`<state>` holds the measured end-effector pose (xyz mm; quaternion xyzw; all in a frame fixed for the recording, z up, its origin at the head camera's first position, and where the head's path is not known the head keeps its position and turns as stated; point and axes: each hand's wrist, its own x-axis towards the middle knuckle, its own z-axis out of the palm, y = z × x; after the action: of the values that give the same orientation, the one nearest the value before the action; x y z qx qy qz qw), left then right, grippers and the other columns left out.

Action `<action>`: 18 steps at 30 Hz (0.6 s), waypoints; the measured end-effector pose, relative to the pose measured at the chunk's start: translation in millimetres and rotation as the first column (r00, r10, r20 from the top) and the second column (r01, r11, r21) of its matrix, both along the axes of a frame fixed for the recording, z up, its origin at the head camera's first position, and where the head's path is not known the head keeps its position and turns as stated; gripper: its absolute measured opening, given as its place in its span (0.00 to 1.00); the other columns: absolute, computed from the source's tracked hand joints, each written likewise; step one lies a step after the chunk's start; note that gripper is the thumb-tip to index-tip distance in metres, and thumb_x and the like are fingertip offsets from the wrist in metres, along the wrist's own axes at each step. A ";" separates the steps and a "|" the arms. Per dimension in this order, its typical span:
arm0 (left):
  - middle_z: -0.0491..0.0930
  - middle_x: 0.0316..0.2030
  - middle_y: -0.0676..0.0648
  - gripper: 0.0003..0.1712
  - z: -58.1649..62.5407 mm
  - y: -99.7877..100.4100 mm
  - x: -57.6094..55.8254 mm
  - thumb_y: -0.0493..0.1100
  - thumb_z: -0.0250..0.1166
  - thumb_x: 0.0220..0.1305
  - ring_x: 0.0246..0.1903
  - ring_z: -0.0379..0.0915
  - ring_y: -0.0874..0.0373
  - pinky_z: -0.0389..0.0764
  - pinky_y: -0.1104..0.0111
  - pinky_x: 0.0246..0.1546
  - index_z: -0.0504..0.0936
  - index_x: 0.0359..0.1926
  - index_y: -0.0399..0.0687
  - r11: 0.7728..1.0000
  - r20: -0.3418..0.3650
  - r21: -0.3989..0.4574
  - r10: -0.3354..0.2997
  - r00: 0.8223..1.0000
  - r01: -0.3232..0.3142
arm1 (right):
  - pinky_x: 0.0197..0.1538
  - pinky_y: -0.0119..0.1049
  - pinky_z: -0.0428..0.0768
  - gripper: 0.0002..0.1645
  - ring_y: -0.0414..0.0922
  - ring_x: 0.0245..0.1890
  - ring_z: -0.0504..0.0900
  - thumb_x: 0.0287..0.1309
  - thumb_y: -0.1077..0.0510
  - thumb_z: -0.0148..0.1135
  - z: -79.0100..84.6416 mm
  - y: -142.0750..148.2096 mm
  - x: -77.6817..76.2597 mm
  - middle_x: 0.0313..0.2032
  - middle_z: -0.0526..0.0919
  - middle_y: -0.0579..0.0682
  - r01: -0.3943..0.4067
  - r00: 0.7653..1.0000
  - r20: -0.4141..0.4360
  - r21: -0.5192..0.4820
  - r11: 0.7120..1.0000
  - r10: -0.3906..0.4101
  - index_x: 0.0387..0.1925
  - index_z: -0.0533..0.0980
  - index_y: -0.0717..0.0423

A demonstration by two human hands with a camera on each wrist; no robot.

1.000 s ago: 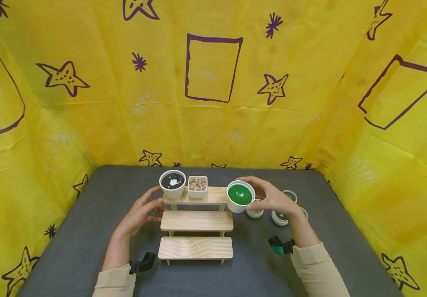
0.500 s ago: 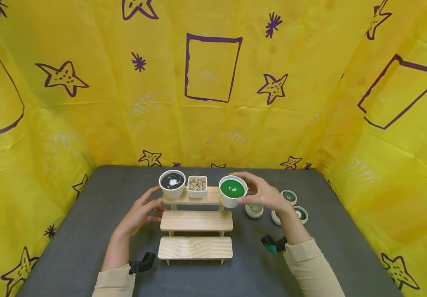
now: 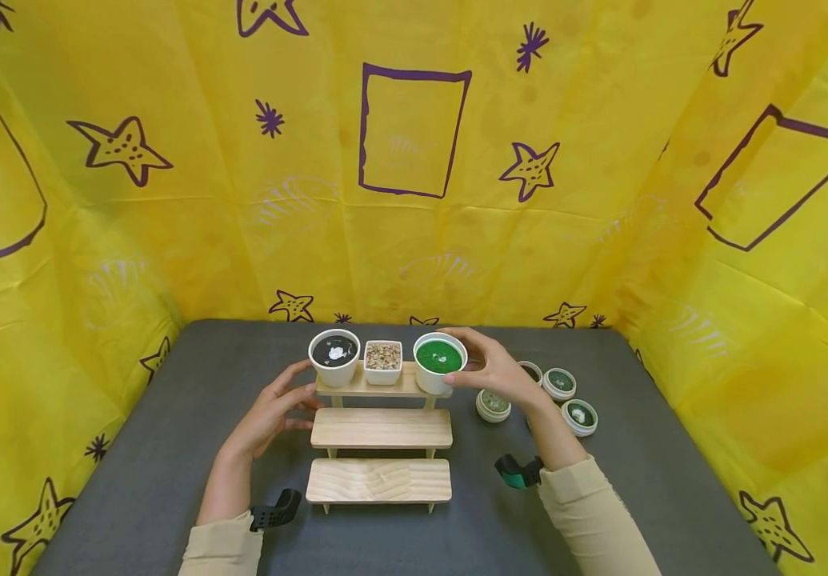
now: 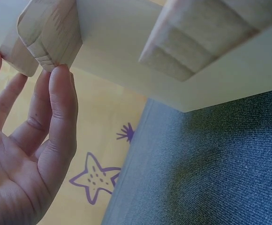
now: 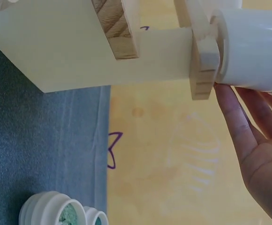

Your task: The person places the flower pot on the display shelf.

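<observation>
Pinching the green cup (image 3: 430,379) between thumb and fingers, the right hand (image 3: 498,373) held it upright at the right end of the top shelf (image 3: 407,385); whether its base bore fully on the wood, one could not tell. The left hand (image 3: 264,422), fingers loosely extended, touched the left edge of the stand (image 3: 382,430). A release with the base overhanging might have tipped the cup off that end. A leftward nudge might have shoved the dish (image 3: 383,378) into the black cup (image 3: 334,376) at the left end.

Bright head view, duller wrist views, soft shadows
</observation>
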<state>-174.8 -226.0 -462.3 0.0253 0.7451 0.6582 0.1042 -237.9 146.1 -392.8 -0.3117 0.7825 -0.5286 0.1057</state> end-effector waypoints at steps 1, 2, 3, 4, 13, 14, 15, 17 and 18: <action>0.83 0.36 0.49 0.35 0.0 0.1 -0.1 0.49 0.56 0.73 0.40 0.79 0.57 0.85 0.58 0.42 0.54 0.74 0.50 1.000 0.000 -0.001 0.001 1.000 -0.001 | 0.51 0.38 0.83 0.42 0.48 0.55 0.80 0.54 0.51 0.73 -0.7 -1.0 -0.8 0.61 0.77 0.57 -0.002 1.000 -0.002 0.002 1.000 0.002 0.69 0.67 0.48; 0.83 0.36 0.49 0.35 0.1 0.3 -0.1 0.49 0.56 0.73 0.40 0.79 0.57 0.85 0.58 0.42 0.54 0.74 0.50 1.000 0.001 -0.002 0.001 1.000 -0.001 | 0.51 0.36 0.83 0.42 0.47 0.55 0.80 0.54 0.51 0.73 -1.4 -2.0 -1.5 0.61 0.77 0.57 -0.004 1.000 -0.004 0.003 1.000 0.004 0.69 0.67 0.49; 0.83 0.36 0.49 0.35 0.2 0.4 -0.2 0.49 0.56 0.73 0.40 0.79 0.57 0.85 0.58 0.42 0.54 0.74 0.50 1.000 0.001 -0.003 0.002 1.000 -0.002 | 0.50 0.36 0.83 0.42 0.47 0.55 0.80 0.54 0.50 0.73 -2.2 -2.8 -2.0 0.61 0.77 0.57 -0.007 1.000 -0.005 0.002 1.000 0.007 0.69 0.66 0.49; 0.83 0.36 0.49 0.35 0.4 0.5 -0.1 0.49 0.56 0.73 0.40 0.79 0.57 0.85 0.58 0.42 0.54 0.75 0.50 1.000 0.001 -0.005 0.003 1.000 -0.003 | 0.50 0.35 0.83 0.43 0.46 0.55 0.80 0.54 0.50 0.73 -2.9 -3.7 -2.6 0.60 0.77 0.58 -0.012 1.000 -0.005 0.000 1.000 0.012 0.69 0.66 0.50; 0.83 0.36 0.49 0.35 1.4 0.6 0.4 0.49 0.56 0.73 0.40 0.79 0.58 0.85 0.58 0.42 0.54 0.74 0.50 1.000 0.000 -0.007 0.001 1.000 -0.001 | 0.52 0.40 0.84 0.42 0.43 0.52 0.81 0.54 0.53 0.73 -2.9 -8.1 -1.7 0.59 0.78 0.59 -0.012 1.000 0.001 -0.020 1.000 0.012 0.69 0.66 0.51; 0.83 0.36 0.49 0.35 1.4 0.6 0.4 0.49 0.56 0.73 0.40 0.79 0.58 0.84 0.59 0.42 0.54 0.74 0.50 1.000 0.000 -0.008 0.001 1.000 -0.001 | 0.53 0.41 0.83 0.42 0.44 0.53 0.81 0.54 0.53 0.73 -2.9 -8.3 -1.7 0.59 0.78 0.59 -0.008 1.000 0.000 -0.019 1.000 0.008 0.69 0.66 0.51; 0.83 0.36 0.49 0.35 1.4 0.6 0.5 0.49 0.56 0.73 0.40 0.79 0.58 0.84 0.59 0.42 0.54 0.74 0.50 1.000 0.000 -0.009 0.001 1.000 -0.001 | 0.54 0.42 0.83 0.42 0.45 0.53 0.82 0.54 0.53 0.73 -2.8 -8.5 -1.8 0.60 0.78 0.59 -0.004 1.000 -0.002 -0.019 1.000 0.004 0.69 0.66 0.51; 0.83 0.36 0.49 0.35 1.4 0.6 0.6 0.49 0.56 0.73 0.40 0.79 0.58 0.84 0.60 0.41 0.54 0.74 0.50 1.000 0.000 -0.010 0.001 1.000 -0.001 | 0.55 0.44 0.83 0.42 0.49 0.55 0.81 0.54 0.54 0.73 -3.3 -9.2 -2.4 0.60 0.77 0.59 0.008 1.000 -0.003 -0.015 1.000 -0.008 0.69 0.66 0.51; 0.83 0.36 0.49 0.35 1.4 0.6 0.7 0.49 0.56 0.73 0.40 0.79 0.58 0.84 0.60 0.41 0.54 0.74 0.50 1.000 0.001 -0.011 0.001 1.000 -0.001 | 0.56 0.45 0.82 0.42 0.50 0.55 0.81 0.54 0.54 0.73 -3.6 -9.6 -2.6 0.60 0.77 0.59 0.016 1.000 -0.003 -0.012 1.000 -0.016 0.69 0.66 0.51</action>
<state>-174.2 -225.4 -460.9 0.0241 0.7486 0.6543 0.1043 -240.6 136.5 -396.4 -0.3068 0.7820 -0.5335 0.0985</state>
